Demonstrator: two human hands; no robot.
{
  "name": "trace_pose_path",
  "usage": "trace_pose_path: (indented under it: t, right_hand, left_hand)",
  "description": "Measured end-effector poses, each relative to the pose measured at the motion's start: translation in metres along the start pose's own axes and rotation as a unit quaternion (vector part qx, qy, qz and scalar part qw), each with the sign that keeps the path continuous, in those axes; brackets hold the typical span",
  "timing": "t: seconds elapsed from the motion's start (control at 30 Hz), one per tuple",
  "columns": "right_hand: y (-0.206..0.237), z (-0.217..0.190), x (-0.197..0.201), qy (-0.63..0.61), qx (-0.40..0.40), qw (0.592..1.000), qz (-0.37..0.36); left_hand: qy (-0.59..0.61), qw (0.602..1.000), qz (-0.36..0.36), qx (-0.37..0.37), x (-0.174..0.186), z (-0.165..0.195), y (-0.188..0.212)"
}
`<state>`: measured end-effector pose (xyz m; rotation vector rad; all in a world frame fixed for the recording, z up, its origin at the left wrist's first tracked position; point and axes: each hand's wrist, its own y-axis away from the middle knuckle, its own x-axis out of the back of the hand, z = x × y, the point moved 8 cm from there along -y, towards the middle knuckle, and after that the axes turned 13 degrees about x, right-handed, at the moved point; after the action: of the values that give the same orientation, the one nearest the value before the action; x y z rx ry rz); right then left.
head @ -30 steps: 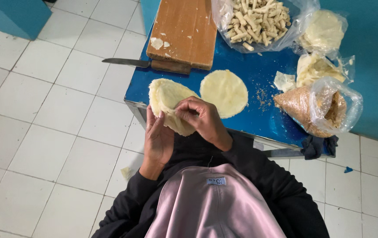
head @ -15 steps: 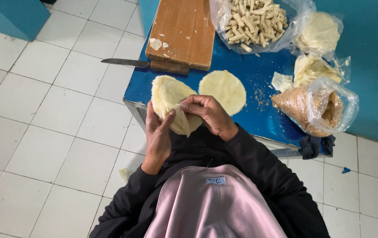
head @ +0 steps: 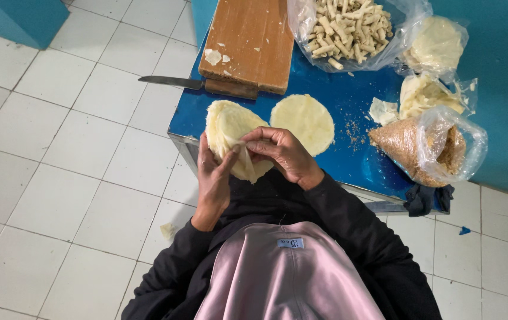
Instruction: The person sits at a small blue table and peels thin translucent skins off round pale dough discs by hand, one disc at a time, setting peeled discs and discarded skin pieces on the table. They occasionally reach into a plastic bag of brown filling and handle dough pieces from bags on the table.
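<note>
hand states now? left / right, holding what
Left hand: closed around the thin dough sheets, supporting them from below.
Right hand: fingers pinching the top sheet's edge.

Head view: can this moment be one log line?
left hand: holds wrapper stack | right hand: peels a sheet | table: second wrapper

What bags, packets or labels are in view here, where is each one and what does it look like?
Clear bag of pale sticks: table's far edge, open.
Clear bag of pale sheets: far right corner, rounded.
Clear bag of brown crumbs: table's right side, cone-shaped.
Small white label: on the pink garment, rectangular.
</note>
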<state>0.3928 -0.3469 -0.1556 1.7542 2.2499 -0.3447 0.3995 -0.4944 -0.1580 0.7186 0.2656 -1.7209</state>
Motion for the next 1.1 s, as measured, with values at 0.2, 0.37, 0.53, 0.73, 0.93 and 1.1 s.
trace_pose_path:
  t: [0.2,0.37,0.53,0.73,0.93,1.1]
  right_hand:
    - [0.001,-0.012,-0.007,0.108,0.041,0.993,0.008]
    - [0.001,-0.021,-0.007,0.277,0.073,0.958,0.02]
    - [0.004,-0.015,-0.008,0.159,0.029,0.987,0.004]
    - [0.01,-0.015,-0.016,0.145,0.042,0.989,-0.012]
    - [0.011,-0.01,-0.006,0.144,0.031,0.989,0.013]
    - [0.012,-0.001,0.009,0.085,0.037,0.995,0.039]
  left_hand:
    - [0.025,0.999,-0.028,-0.003,0.0,-0.001,0.004]
    - [0.026,0.998,-0.054,-0.007,-0.002,-0.005,0.005]
    - [0.017,0.998,-0.059,-0.011,-0.004,-0.004,0.008]
    - [-0.037,0.998,-0.045,-0.03,-0.008,0.0,0.011]
    - [-0.041,0.996,-0.056,-0.049,-0.006,-0.002,0.01]
    - [-0.001,0.999,-0.029,-0.023,0.005,-0.012,0.006]
